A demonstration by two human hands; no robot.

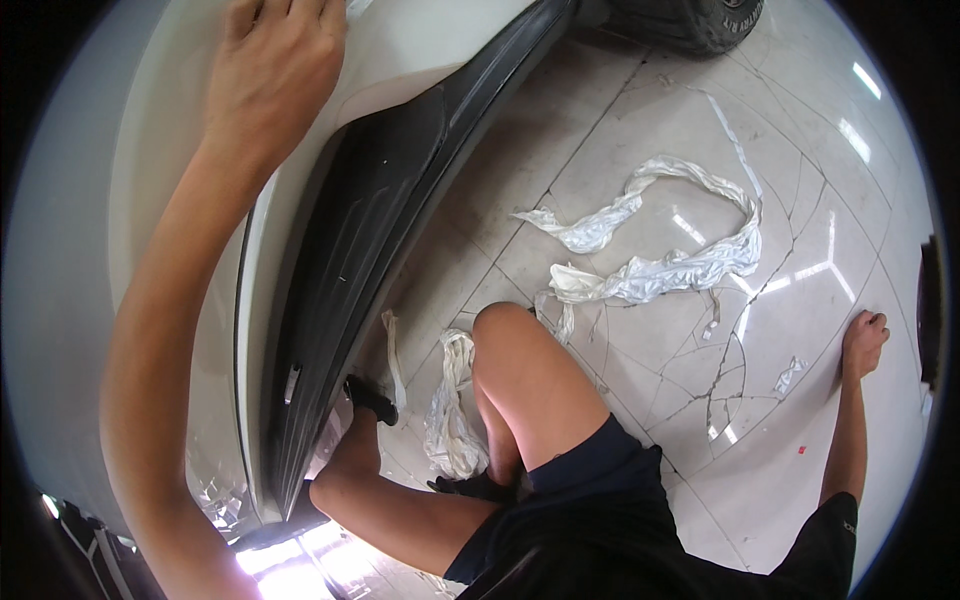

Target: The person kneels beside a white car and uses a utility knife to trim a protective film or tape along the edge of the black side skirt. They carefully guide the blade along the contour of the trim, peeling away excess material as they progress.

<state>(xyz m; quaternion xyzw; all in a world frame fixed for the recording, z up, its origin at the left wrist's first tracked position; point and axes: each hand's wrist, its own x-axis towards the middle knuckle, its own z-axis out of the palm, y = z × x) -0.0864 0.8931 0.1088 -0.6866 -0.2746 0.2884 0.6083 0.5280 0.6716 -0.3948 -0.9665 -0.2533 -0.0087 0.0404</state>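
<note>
My left hand is raised against the pale body panel of a car, its fingers curled and partly cut off by the top of the view. A whitish edge shows beside its fingertips, but what they grip, if anything, is hidden. Out to the far right, my right hand is closed in a loose fist above the tiled floor. A small dark spot shows between its fingers, too small to name. Below the panel runs the car's black side step.
Crumpled whitish film strips lie on the cracked tiles, with another bunch beside my bent leg. A thin strip rests near my foot. A tyre stands at the top, and a scrap lies near my right hand.
</note>
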